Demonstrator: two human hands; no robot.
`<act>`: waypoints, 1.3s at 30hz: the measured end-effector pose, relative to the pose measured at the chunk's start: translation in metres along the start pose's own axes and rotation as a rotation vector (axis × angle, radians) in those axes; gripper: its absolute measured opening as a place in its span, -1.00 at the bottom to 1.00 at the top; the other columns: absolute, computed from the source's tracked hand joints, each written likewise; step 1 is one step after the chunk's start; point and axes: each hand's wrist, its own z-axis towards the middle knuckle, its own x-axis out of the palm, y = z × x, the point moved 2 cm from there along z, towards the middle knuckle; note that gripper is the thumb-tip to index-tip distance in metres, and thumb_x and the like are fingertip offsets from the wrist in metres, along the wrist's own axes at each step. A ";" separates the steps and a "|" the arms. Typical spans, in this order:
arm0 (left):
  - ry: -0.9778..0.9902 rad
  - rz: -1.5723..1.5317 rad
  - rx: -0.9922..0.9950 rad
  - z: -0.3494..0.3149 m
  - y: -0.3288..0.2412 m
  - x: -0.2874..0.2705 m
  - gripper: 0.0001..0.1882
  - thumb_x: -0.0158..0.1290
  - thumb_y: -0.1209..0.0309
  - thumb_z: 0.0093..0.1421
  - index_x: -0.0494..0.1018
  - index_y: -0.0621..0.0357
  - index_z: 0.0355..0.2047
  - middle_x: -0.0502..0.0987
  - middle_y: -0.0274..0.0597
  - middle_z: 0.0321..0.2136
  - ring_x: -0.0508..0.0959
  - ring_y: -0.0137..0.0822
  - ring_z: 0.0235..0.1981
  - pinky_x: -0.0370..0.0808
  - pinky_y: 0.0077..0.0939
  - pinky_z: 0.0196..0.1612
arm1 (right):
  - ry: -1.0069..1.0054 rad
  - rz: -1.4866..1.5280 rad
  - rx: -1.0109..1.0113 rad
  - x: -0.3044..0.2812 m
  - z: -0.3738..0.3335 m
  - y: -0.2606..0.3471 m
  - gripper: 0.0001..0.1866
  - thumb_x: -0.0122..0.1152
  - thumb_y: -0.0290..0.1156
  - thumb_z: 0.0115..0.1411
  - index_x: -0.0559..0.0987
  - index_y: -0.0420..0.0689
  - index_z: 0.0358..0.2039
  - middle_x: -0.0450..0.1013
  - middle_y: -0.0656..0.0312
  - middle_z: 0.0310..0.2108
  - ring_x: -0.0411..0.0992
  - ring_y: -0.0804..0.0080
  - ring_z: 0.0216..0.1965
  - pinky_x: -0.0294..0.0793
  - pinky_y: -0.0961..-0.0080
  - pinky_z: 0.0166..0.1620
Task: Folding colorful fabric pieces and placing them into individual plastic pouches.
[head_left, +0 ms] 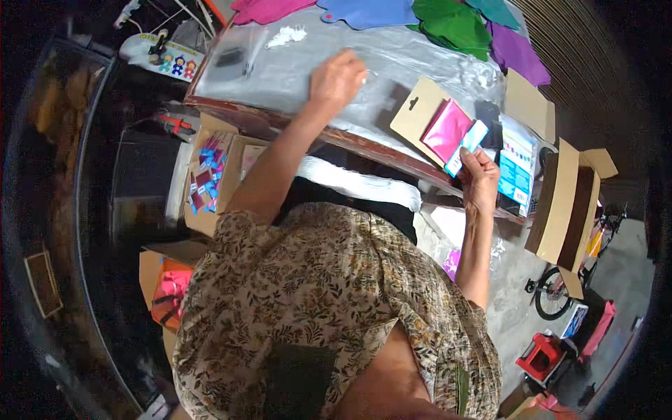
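My right hand (481, 175) grips a tan hang card with a folded pink item (446, 131) on it. A blue-and-white label strip (467, 147) lies across its corner, under my thumb. The card is tilted above the front edge of the worktable (273, 77). Over the middle of that table my left hand (338, 75) is closed, fingers curled together. A tiny whitish spot shows at its fingertips, too small to name. A small heap of white bits (287, 36) lies beyond it to the left.
Pink, blue, green and purple fabric pieces (451, 28) line the table's far edge. Blue-and-white printed packs (515, 168) sit at the right, beside an open carton (565, 203). A box of small packets (210, 175) stands at left below the table. A bicycle (553, 294) stands farther right.
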 end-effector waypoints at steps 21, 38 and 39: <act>0.136 -0.385 0.118 -0.003 0.008 -0.083 -0.74 0.23 0.29 0.22 0.60 0.02 -0.09 0.66 -0.24 -0.23 0.64 -0.25 -0.17 0.54 -0.33 -0.11 | 0.053 0.545 0.169 0.060 0.176 -0.054 -0.76 0.26 -0.57 0.22 0.53 -0.26 -0.09 0.57 0.15 -0.14 0.57 0.28 -0.13 0.57 0.21 0.05; 0.092 0.898 0.058 -0.025 0.016 -0.248 -0.81 0.08 0.48 0.12 0.59 -0.04 -0.26 0.55 -0.44 0.09 0.38 -0.19 0.28 0.13 0.04 0.30 | 0.081 0.510 0.111 0.054 0.183 -0.060 -0.72 0.24 -0.55 0.25 0.48 -0.31 -0.04 0.54 0.04 -0.05 0.55 0.15 -0.02 0.49 0.02 0.17; 0.086 0.898 0.062 -0.007 0.017 -0.256 -0.81 0.08 0.48 0.12 0.59 -0.04 -0.26 0.55 -0.44 0.09 0.38 -0.19 0.28 0.13 0.04 0.30 | 0.066 0.503 0.120 0.051 0.183 -0.060 -0.72 0.24 -0.56 0.25 0.48 -0.31 -0.04 0.55 0.05 -0.05 0.55 0.16 -0.03 0.50 0.04 0.16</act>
